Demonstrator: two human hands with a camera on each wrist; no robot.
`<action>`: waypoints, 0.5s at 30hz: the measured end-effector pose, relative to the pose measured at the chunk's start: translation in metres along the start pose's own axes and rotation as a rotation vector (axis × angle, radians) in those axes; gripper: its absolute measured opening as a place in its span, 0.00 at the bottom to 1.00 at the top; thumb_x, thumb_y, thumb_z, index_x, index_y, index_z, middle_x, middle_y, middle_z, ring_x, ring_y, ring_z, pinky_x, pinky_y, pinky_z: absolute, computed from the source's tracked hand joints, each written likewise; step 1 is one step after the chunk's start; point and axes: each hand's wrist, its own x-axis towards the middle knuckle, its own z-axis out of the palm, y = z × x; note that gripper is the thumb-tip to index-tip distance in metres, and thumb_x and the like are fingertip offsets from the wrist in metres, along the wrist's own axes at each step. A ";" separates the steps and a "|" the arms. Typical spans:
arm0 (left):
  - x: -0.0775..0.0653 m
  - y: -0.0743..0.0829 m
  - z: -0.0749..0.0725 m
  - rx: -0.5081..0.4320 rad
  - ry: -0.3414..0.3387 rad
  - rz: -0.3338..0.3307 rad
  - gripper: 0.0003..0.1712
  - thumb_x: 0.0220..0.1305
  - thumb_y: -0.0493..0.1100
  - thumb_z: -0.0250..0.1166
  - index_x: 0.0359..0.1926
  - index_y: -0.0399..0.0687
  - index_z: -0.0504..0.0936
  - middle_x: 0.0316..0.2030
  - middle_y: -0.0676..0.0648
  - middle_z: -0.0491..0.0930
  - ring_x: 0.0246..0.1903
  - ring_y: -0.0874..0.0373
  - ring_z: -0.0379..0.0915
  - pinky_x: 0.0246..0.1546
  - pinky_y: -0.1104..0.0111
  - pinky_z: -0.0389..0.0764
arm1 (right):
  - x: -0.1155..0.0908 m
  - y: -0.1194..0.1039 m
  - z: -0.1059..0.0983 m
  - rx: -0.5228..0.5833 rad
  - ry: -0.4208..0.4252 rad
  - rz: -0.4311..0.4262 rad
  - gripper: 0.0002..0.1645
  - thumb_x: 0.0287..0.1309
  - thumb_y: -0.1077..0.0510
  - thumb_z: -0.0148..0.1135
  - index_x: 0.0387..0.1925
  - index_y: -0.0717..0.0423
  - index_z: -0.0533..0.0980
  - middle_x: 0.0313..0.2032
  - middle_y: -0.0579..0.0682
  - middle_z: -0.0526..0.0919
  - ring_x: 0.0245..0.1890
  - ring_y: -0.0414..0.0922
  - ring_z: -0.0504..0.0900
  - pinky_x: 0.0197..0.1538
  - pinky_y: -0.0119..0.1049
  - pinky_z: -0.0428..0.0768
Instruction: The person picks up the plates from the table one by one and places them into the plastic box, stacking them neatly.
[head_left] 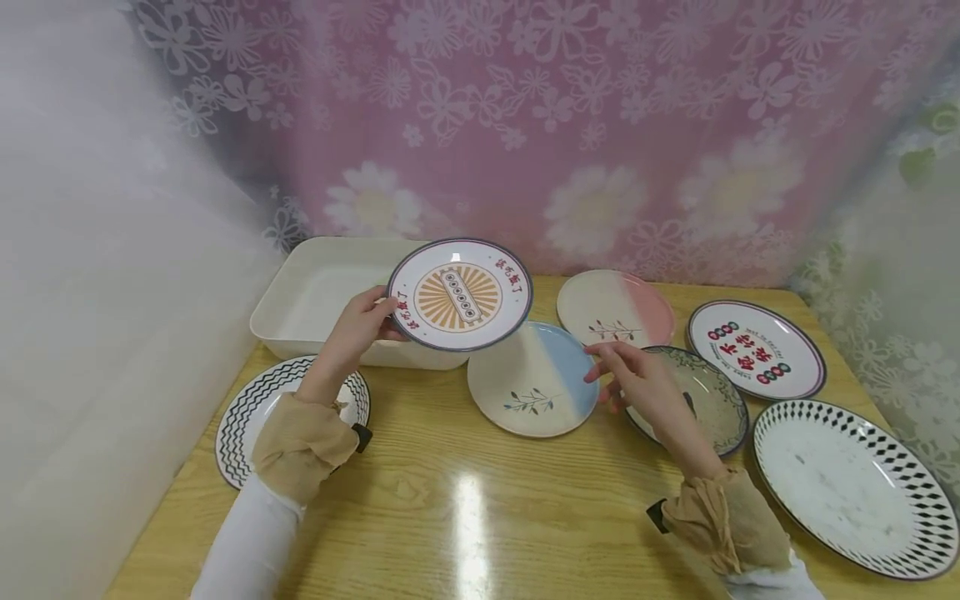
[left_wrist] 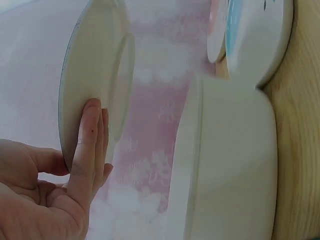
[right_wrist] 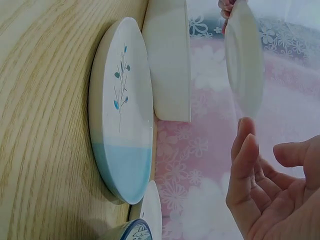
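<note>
My left hand [head_left: 362, 327] grips the left edge of a round white plate [head_left: 480, 267] with a dark rim, an orange sunburst and red characters. The plate is held up in the air, overlapping the right end of the white bin in the head view. In the left wrist view the thumb is at the plate's edge and the fingers [left_wrist: 86, 142] lie along its pale underside. My right hand [head_left: 636, 382] holds nothing, its fingers loosely bent. It hovers between the cream-and-blue plate [head_left: 525, 375] and a dark-rimmed patterned plate [head_left: 720, 408].
A white rectangular bin [head_left: 300, 287] stands at the back left. In front of it lies a plate with black zigzags [head_left: 243, 425]. A cream-and-pink plate [head_left: 592, 300], a red-lettered plate [head_left: 795, 350] and an oval plate with black diamonds [head_left: 840, 475] lie to the right on the wooden table [head_left: 405, 533].
</note>
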 end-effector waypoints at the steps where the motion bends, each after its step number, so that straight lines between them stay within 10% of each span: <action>1: 0.002 -0.001 -0.006 0.009 0.014 -0.006 0.24 0.81 0.39 0.45 0.69 0.28 0.66 0.32 0.51 0.81 0.28 0.66 0.83 0.38 0.72 0.87 | 0.000 0.000 0.001 -0.004 -0.004 0.002 0.29 0.80 0.46 0.45 0.65 0.63 0.72 0.39 0.60 0.84 0.25 0.48 0.83 0.24 0.38 0.82; 15: 0.037 -0.017 -0.048 0.107 0.136 -0.136 0.24 0.80 0.38 0.40 0.66 0.21 0.64 0.25 0.52 0.79 0.21 0.68 0.81 0.40 0.71 0.87 | 0.004 -0.002 0.007 -0.026 -0.025 0.013 0.30 0.78 0.41 0.46 0.63 0.60 0.74 0.40 0.59 0.85 0.27 0.44 0.84 0.25 0.39 0.82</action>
